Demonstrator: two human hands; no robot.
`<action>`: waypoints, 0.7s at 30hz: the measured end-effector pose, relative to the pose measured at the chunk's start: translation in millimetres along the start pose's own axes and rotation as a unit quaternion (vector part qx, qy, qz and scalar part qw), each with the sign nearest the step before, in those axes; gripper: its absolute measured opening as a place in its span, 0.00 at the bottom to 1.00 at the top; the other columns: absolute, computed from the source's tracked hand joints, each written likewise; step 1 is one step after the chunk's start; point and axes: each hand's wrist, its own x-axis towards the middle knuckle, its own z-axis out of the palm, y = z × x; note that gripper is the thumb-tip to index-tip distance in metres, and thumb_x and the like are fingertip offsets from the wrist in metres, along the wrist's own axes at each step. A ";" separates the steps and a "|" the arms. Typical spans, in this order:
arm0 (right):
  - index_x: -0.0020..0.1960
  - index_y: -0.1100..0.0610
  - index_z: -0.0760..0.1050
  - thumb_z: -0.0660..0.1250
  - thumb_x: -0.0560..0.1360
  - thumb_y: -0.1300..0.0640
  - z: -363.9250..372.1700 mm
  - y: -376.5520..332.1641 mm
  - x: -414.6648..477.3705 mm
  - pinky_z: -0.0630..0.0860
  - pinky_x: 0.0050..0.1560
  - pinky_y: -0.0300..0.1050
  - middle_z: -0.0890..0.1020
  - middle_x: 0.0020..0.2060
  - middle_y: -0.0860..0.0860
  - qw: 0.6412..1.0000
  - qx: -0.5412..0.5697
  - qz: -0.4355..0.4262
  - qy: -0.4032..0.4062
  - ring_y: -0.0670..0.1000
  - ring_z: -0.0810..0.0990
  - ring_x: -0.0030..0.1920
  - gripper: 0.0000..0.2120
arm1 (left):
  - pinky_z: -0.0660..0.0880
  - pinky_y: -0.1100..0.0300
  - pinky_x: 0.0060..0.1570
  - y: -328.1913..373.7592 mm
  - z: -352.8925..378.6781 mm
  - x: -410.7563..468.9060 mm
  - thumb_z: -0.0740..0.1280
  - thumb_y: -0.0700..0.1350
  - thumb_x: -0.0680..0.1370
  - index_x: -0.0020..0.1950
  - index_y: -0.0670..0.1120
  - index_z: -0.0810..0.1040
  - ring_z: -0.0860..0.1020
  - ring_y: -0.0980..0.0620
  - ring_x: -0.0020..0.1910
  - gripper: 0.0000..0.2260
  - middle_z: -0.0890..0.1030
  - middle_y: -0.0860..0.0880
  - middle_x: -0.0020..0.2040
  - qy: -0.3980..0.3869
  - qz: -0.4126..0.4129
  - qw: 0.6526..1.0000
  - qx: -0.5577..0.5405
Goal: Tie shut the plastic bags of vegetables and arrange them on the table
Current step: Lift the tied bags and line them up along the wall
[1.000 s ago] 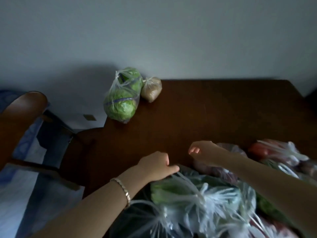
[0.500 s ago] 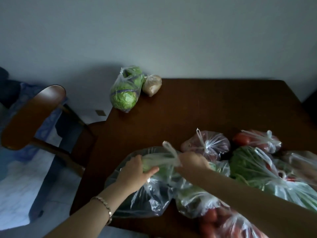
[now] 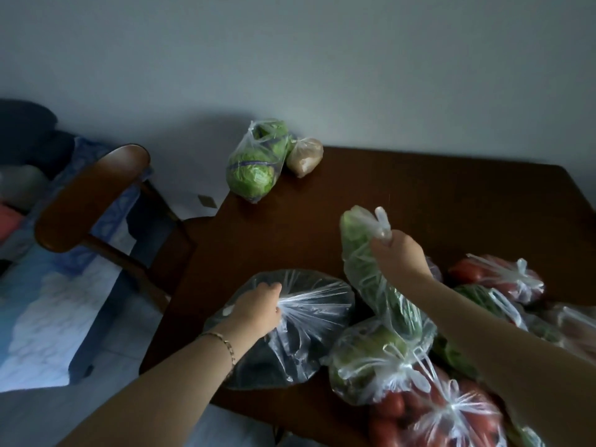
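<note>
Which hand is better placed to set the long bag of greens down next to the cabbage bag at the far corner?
Right. The right hand already grips the long bag of greens by its neck, lifted; the left hand is occupied gripping the dark bag.

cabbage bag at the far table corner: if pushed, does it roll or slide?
The cabbage bag probably rolls: round heads inside. It sits at the table edge, so a leftward nudge may tip it off. The thin film looks slippery and floppy.

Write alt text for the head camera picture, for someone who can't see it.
A person's right hand lifts a bag of leafy greens by its gathered top over a dark wooden table, while the left hand grips the bunched plastic of a dark bag. Tied bags of tomatoes crowd the right; a cabbage bag sits at the far corner.
</note>
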 end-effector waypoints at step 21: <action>0.33 0.56 0.66 0.55 0.78 0.54 107.2 -100.7 128.1 0.62 0.29 0.37 0.69 0.29 0.49 0.994 0.037 0.090 0.041 0.46 0.65 0.29 0.15 | 0.59 0.55 0.30 -146.5 -68.5 102.0 0.58 0.38 0.75 0.30 0.46 0.56 0.62 0.51 0.28 0.16 0.62 0.49 0.28 0.103 -0.070 0.973 -0.195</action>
